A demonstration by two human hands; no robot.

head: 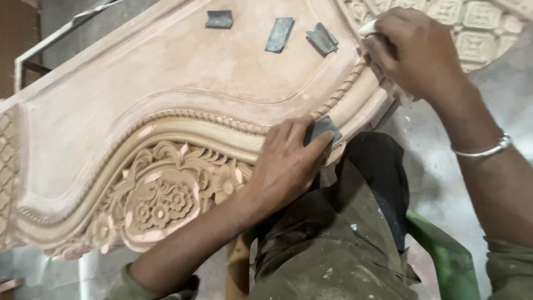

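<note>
Both hands work the carved wooden panel (166, 105); left hand (288, 161) presses a folded grey sandpaper piece (323, 129) flat on the curved moulding, fingers closed over it; right hand (413, 53) grips the edge, clutching something pale (367, 28); light strokes along the curve would suit; three spare scraps (279, 34) lie above.

Pale tan carved panel (166, 105) (floral and rope motifs), dark grey sandpaper pieces (279, 34), green chair (444, 255), silver bracelet (488, 149)
</note>
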